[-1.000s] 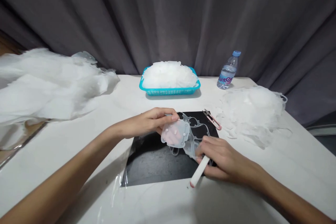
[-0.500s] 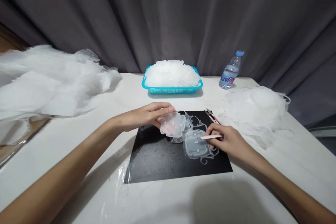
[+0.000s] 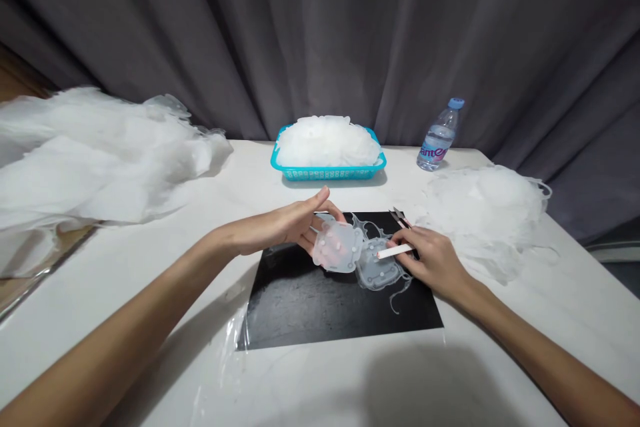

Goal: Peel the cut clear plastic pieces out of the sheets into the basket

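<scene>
My left hand (image 3: 293,223) supports a translucent, rounded plastic piece (image 3: 339,247) with small raised dots. Its fingers show through from behind, and the thumb is lifted off. A thin flat white stick (image 3: 395,251) with a reddish tip is pinched in my right hand (image 3: 425,255), pointing left. Under that tip lies a second translucent piece (image 3: 379,273), touching or overlapping the first one's right side. Thin scrap strands (image 3: 399,297) trail from it over a black mat (image 3: 315,317). Just behind my right hand are small thread snips (image 3: 399,216), partly hidden.
A blue basket (image 3: 327,174) heaped with white translucent pieces stands at the back. Beside it on the right is a water bottle (image 3: 440,137). One large pile of translucent sheets (image 3: 95,160) lies left, and a scrap pile (image 3: 490,213) right. A grey curtain (image 3: 320,33) hangs behind.
My right hand has moved up, and the stick has swung from pointing down toward me to pointing left over the second piece. My left thumb has lifted off the first piece.
</scene>
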Demonstrator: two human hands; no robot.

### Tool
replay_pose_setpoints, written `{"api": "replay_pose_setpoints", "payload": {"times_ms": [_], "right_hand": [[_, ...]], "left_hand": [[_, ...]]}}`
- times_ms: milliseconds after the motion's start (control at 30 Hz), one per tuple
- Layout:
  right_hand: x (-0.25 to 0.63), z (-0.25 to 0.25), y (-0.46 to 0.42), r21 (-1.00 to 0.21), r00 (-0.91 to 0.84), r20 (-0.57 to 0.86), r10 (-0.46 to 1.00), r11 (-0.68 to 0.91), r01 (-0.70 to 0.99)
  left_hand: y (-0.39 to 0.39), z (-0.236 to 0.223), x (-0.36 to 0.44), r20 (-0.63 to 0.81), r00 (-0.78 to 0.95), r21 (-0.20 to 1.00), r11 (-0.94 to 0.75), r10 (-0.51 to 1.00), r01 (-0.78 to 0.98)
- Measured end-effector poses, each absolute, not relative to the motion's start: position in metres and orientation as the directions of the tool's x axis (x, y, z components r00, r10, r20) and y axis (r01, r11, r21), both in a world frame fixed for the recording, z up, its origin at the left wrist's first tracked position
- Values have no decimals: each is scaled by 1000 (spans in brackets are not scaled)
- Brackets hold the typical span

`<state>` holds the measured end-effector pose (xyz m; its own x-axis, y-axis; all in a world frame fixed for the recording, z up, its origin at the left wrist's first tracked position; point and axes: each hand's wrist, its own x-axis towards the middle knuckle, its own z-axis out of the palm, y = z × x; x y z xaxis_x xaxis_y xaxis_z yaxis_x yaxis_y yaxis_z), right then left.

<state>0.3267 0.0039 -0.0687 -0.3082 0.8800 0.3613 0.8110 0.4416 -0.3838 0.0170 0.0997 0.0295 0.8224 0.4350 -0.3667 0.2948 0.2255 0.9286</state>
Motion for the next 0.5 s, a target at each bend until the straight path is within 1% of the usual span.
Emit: {"api": "replay_pose_setpoints", "payload": {"times_ms": [167, 300, 500], "right_hand": [[327, -73, 6, -371, -289, 394, 873, 439, 818], [326, -74, 7, -372, -269, 431, 862, 440, 817], [325, -76, 8, -359, -282, 433, 856, 451, 817]], "left_hand": [[98, 30, 19, -368, 828, 928, 223, 423, 298], [96, 31, 22, -388, 799, 921, 228, 459, 316], [96, 27, 23, -382, 797, 923, 231, 468, 307]]}}
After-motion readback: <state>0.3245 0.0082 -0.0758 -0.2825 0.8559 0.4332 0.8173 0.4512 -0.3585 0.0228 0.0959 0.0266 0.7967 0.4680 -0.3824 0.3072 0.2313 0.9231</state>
